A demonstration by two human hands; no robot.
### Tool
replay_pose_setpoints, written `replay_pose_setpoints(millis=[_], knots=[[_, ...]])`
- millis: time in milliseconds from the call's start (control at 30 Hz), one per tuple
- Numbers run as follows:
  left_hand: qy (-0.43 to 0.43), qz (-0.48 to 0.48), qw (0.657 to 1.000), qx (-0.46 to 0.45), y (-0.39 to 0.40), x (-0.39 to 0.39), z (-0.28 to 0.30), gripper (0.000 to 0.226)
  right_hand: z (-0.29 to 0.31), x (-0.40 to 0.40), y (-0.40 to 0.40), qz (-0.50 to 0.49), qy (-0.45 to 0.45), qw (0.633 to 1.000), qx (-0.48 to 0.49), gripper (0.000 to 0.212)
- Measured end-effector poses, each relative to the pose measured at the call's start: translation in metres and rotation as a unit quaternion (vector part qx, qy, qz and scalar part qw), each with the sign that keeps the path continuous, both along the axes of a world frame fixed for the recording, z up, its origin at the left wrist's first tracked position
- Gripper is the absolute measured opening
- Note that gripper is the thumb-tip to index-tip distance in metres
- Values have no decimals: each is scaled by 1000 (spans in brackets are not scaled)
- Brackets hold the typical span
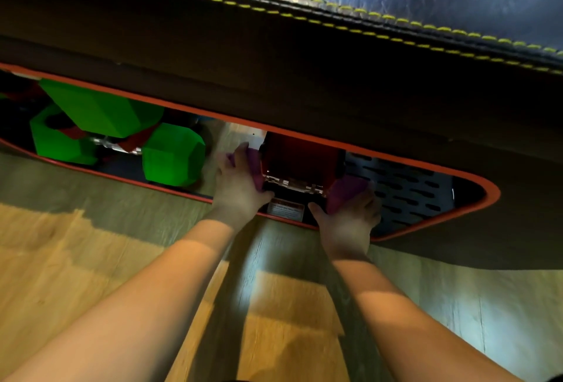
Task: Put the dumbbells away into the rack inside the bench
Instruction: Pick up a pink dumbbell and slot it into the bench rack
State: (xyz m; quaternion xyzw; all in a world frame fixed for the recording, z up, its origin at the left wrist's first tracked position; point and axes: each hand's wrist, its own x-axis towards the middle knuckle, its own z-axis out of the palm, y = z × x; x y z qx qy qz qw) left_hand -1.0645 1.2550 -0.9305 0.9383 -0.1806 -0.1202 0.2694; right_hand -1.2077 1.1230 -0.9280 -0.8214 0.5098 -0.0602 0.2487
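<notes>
A purple dumbbell [345,192] lies across the lower edge of the bench's side opening, its chrome handle in front of a red rack bracket [301,157]. My left hand [239,186] grips its left purple head and my right hand [347,223] cups its right head. Two green dumbbells [173,154] rest inside the rack at the left, one stacked above the other. The black padded bench [274,55] with yellow stitching fills the upper view.
An orange rim [484,195] frames the opening. A perforated black metal panel [405,189] sits inside at the right. A white warning label [286,209] is fixed below the handle. Wooden floor [91,244] lies under my arms.
</notes>
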Motion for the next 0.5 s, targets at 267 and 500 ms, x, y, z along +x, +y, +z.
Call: replay_pose_setpoints(millis=[267, 500], knots=[[10, 10, 999, 35, 0, 2, 4, 110, -4, 5, 1, 19, 20, 999, -38, 116], [7, 12, 997, 73, -1, 3, 4, 110, -3, 6, -3, -4, -6, 1000, 19, 119]])
